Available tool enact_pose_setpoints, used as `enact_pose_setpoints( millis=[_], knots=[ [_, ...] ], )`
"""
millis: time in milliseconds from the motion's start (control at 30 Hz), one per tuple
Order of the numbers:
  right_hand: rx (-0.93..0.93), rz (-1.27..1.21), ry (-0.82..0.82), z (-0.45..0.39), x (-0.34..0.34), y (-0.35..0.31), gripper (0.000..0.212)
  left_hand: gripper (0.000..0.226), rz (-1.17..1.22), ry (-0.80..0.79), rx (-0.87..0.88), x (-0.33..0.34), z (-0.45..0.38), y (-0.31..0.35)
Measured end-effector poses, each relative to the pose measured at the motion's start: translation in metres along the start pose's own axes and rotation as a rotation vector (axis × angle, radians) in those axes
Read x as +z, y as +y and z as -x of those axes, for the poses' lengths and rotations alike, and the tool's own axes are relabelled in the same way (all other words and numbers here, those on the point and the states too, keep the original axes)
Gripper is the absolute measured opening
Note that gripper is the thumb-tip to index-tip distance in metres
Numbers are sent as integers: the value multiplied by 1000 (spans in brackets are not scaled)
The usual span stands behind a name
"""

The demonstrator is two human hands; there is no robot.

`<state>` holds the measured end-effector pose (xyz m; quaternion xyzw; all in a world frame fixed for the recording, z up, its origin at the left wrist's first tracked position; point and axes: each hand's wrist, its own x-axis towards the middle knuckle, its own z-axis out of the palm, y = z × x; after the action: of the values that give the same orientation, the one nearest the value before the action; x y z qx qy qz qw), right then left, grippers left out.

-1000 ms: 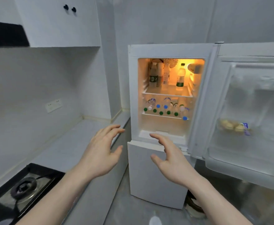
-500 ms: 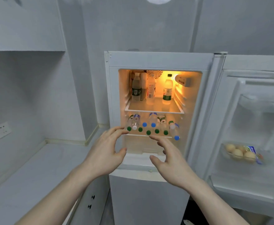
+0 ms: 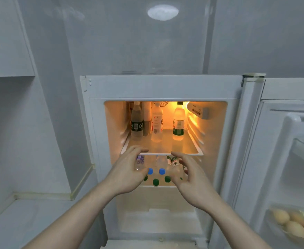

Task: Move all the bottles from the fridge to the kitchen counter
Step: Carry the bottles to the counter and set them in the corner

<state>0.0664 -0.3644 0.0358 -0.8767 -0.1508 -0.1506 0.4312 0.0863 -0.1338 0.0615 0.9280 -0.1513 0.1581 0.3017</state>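
Note:
The white fridge (image 3: 162, 87) stands open and lit inside. On its upper shelf (image 3: 183, 150) stand three upright bottles: a dark-labelled one (image 3: 136, 123), a red-lettered one (image 3: 157, 123) and a green-labelled one (image 3: 179, 121). Below, several bottles lie stacked on their sides with blue caps (image 3: 162, 171) and green caps (image 3: 155, 182) facing me. My left hand (image 3: 127, 169) and my right hand (image 3: 189, 178) are spread open just in front of the lying bottles, holding nothing. They hide part of the stack.
The white kitchen counter (image 3: 21, 218) runs along the left, below a wall cabinet (image 3: 5, 42). The fridge door (image 3: 289, 159) hangs open at the right with a pack of eggs (image 3: 291, 223) in its lower rack. The fridge's bottom compartment (image 3: 158, 220) shows bare white.
I have stepped closer to the fridge and the view has tilted up. Both hands have risen from below the fridge opening to the level of the lying bottles.

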Motion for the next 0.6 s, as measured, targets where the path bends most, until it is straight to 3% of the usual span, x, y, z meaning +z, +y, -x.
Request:
enact_pose_setpoints(
  millis=[467, 600],
  knots=[
    [71, -43, 137, -168, 15, 82, 66, 74, 70, 68, -151, 72, -171, -39],
    [104, -10, 184, -196, 27, 102, 71, 68, 90, 96, -156, 94, -201, -46]
  ],
)
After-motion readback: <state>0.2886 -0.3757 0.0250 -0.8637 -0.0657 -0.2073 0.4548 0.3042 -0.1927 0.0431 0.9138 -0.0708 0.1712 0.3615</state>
